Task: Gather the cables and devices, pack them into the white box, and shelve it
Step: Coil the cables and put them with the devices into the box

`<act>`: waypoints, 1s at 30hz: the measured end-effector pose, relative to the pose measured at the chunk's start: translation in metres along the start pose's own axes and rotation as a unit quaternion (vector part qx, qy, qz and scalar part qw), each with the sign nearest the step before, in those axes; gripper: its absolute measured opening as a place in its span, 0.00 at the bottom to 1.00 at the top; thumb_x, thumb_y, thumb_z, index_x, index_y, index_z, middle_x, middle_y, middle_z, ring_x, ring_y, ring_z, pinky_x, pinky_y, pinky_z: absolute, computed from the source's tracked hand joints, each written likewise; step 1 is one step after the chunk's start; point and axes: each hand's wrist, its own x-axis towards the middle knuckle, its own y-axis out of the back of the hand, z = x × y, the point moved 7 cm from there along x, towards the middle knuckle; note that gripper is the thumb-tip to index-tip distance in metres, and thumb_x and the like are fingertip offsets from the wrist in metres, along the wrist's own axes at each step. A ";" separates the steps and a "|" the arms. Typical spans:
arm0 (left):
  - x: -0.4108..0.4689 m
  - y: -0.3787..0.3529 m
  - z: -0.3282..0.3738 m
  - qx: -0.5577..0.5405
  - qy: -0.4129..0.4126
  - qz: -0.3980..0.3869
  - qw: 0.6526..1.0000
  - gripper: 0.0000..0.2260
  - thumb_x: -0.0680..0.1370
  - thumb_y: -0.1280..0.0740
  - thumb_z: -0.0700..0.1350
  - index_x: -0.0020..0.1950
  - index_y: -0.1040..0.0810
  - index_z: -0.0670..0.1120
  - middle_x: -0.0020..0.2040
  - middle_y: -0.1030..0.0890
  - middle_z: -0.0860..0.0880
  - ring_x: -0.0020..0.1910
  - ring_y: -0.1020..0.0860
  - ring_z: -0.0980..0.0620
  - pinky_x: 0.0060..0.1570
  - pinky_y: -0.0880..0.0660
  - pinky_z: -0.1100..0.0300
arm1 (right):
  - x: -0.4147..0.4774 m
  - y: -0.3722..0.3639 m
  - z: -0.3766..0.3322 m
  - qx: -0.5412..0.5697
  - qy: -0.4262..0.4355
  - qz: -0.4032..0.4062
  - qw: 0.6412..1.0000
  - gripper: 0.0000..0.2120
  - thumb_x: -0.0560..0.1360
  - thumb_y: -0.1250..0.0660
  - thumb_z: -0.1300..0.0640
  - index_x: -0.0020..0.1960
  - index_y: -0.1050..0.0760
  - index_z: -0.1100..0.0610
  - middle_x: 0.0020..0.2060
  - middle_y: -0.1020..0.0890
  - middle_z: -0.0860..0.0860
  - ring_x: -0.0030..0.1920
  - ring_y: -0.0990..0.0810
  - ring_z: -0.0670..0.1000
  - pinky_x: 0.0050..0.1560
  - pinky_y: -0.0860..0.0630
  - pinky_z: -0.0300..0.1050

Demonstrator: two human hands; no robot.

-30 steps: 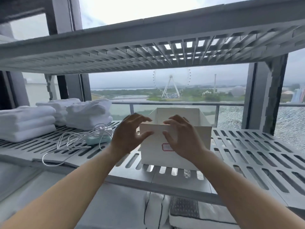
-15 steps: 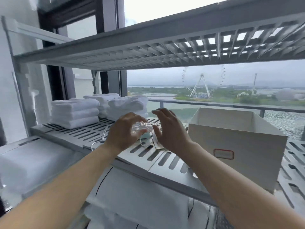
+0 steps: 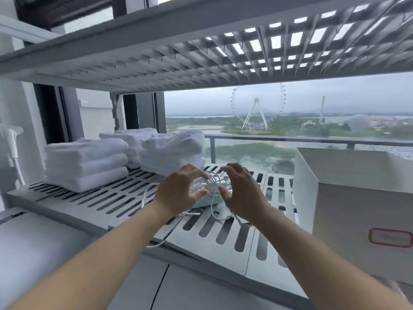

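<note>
Hands [image 3: 178, 193] nearer cables [image 3: 210, 186] (towels [image 3: 85, 162] behind)

A single head-worn wide-angle view looks forward and slightly down from close in front of the grey slotted plastic shelf [image 3: 107, 198], with both bare forearms reaching in from the bottom edge. The slatted grey upper shelf [image 3: 201, 52] fills the top, and a window beyond faces outdoors.
</note>
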 end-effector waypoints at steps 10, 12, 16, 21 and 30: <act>0.028 -0.057 -0.020 -0.040 -0.029 -0.091 0.995 0.22 0.72 0.31 0.55 0.64 0.29 0.53 0.62 0.27 0.48 0.60 0.28 0.48 0.59 0.28 0.49 | 0.000 -0.036 0.030 0.003 -0.051 -0.061 0.997 0.20 0.72 0.33 0.53 0.63 0.30 0.57 0.61 0.26 0.52 0.60 0.26 0.52 0.60 0.31 0.41; 0.031 -0.068 -0.016 -0.033 -0.039 -0.129 0.990 0.24 0.72 0.33 0.57 0.66 0.31 0.54 0.66 0.31 0.48 0.64 0.31 0.47 0.62 0.31 0.47 | -0.001 -0.032 0.035 0.018 -0.053 -0.054 0.997 0.20 0.71 0.33 0.54 0.62 0.29 0.55 0.60 0.23 0.51 0.59 0.25 0.51 0.58 0.33 0.37; 0.033 -0.079 -0.020 -0.023 -0.020 -0.182 0.983 0.25 0.70 0.33 0.61 0.64 0.35 0.59 0.70 0.35 0.51 0.65 0.31 0.49 0.62 0.30 0.47 | -0.010 -0.029 0.046 0.040 -0.083 -0.032 0.995 0.22 0.70 0.32 0.55 0.64 0.29 0.53 0.58 0.21 0.51 0.58 0.23 0.50 0.56 0.32 0.35; 0.028 -0.074 -0.021 -0.059 -0.005 -0.133 0.989 0.21 0.69 0.31 0.54 0.60 0.32 0.59 0.64 0.30 0.53 0.54 0.26 0.53 0.51 0.26 0.55 | -0.018 -0.037 0.067 0.042 -0.145 -0.099 0.984 0.26 0.68 0.29 0.49 0.64 0.30 0.54 0.61 0.24 0.52 0.61 0.27 0.50 0.57 0.36 0.35; 0.003 -0.059 -0.027 -0.102 0.005 0.022 0.995 0.20 0.68 0.30 0.53 0.59 0.28 0.59 0.60 0.30 0.55 0.49 0.23 0.54 0.40 0.22 0.55 | -0.021 -0.042 0.064 0.058 -0.139 -0.154 0.976 0.28 0.67 0.35 0.34 0.61 0.27 0.49 0.61 0.25 0.47 0.60 0.29 0.46 0.58 0.33 0.41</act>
